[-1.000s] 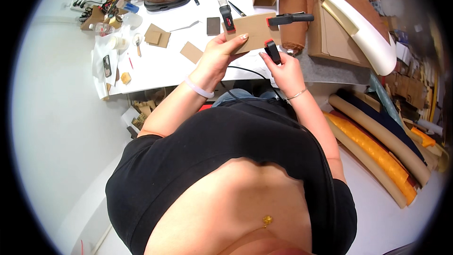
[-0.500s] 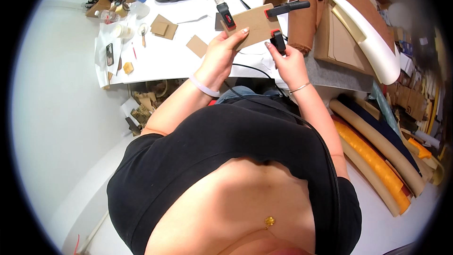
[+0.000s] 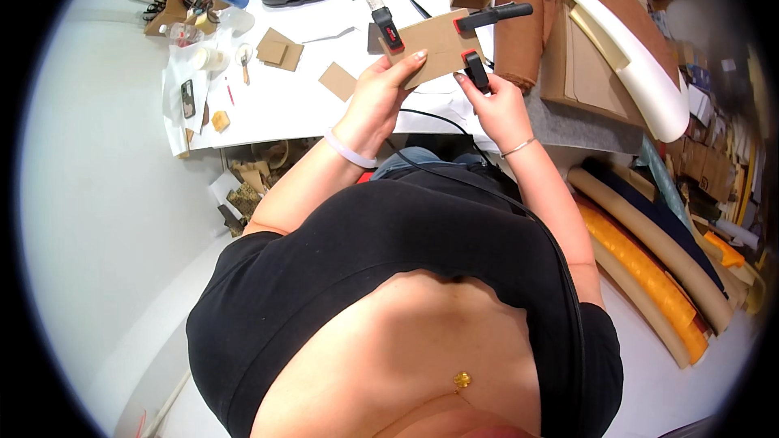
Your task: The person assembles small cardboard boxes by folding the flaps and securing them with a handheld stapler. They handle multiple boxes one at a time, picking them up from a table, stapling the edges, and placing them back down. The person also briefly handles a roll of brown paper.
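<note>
Above the white table, a tan rectangular board (image 3: 439, 47) is held up with several clamps on its edges. One black clamp with red pads (image 3: 385, 24) grips its far left edge. Another black clamp (image 3: 499, 15) sticks out from its far right corner. A third clamp (image 3: 476, 70) sits at the near right edge. My left hand (image 3: 383, 85) is closed on the board's near left corner, thumb flat on top. With its thumb beside the third clamp, my right hand (image 3: 497, 104) is closed round that clamp's lower part; its other fingers are mostly hidden.
Small tan board pieces (image 3: 278, 50) and a single tan piece (image 3: 337, 80) lie on the white tabletop (image 3: 276, 113). A phone (image 3: 188, 97), a cup (image 3: 208, 59) and a yellow block (image 3: 221, 121) are at the left. Brown fabric (image 3: 517, 40) and a curved white piece (image 3: 641, 73) stand right.
A blue light now shows on the dark device at the back of the table. The hands, board and clamps have hardly moved.
</note>
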`<state>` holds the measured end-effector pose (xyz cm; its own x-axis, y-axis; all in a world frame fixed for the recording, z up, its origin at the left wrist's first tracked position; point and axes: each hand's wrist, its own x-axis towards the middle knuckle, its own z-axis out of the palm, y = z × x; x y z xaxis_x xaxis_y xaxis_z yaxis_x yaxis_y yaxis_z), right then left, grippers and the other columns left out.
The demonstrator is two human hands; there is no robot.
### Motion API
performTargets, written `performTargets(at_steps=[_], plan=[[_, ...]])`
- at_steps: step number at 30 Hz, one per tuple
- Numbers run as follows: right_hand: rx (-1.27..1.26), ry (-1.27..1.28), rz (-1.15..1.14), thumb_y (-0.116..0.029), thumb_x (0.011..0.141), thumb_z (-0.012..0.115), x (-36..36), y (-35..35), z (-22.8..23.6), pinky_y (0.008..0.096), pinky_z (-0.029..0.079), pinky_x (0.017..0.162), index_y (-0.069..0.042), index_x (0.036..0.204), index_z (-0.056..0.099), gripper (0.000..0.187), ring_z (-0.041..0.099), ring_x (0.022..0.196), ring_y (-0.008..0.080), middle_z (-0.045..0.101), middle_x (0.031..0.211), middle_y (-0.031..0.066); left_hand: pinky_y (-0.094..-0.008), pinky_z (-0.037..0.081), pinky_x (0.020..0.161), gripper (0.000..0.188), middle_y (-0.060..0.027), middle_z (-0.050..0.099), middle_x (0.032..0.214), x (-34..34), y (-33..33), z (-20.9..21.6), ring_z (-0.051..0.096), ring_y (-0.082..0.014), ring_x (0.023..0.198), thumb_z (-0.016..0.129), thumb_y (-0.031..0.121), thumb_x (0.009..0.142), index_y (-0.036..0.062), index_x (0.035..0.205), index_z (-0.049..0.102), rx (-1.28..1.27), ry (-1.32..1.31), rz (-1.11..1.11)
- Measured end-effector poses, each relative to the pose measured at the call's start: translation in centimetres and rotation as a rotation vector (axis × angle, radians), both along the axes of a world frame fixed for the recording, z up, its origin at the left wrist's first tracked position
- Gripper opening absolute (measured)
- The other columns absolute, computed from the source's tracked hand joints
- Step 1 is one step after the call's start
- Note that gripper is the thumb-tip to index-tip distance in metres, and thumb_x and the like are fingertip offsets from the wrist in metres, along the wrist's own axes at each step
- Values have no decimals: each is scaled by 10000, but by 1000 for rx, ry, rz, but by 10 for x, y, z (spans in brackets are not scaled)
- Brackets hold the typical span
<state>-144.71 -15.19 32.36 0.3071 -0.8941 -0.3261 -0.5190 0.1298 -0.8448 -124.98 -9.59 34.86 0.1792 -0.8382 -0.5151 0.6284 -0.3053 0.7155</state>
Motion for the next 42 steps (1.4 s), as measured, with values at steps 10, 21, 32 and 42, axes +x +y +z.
performTargets(at_steps=[10, 21, 32, 42], plan=[[63, 47, 80, -475, 883, 714, -6, -2, 4, 332, 472, 624, 14, 878, 698, 489, 596, 631, 218, 629, 675, 117, -337, 472, 1010, 350, -82, 673, 1157, -1, -4, -4, 624, -170, 1090, 697, 174, 942, -1, 1231, 606, -7, -16, -31], [434, -479, -230, -191, 1003, 620, -96, -5, 20, 287, 440, 1012, -22, 1290, 621, 332, 576, 1157, 126, 650, 1241, 28, -287, 499, 953, 325, -90, 694, 1154, -53, -15, -31, 646, -156, 1064, 707, 143, 930, -22, 1201, 640, 47, 116, -252], [299, -678, -599, -160, 940, 693, -296, 60, -11, 256, 462, 894, 1, 1155, 682, 269, 609, 954, 95, 706, 1069, 26, -295, 506, 950, 320, -85, 692, 1146, -251, -30, -26, 647, -156, 1065, 688, 136, 948, -24, 1219, 633, 61, 109, -680], [294, -820, -1188, -222, 913, 726, -606, 172, -13, 163, 387, 568, -121, 950, 708, 109, 533, 642, 11, 666, 804, -59, -353, 474, 999, 530, -109, 620, 1317, -565, -9, 0, 595, -194, 1178, 610, 282, 1012, -26, 1421, 470, 12, 100, -1112]])
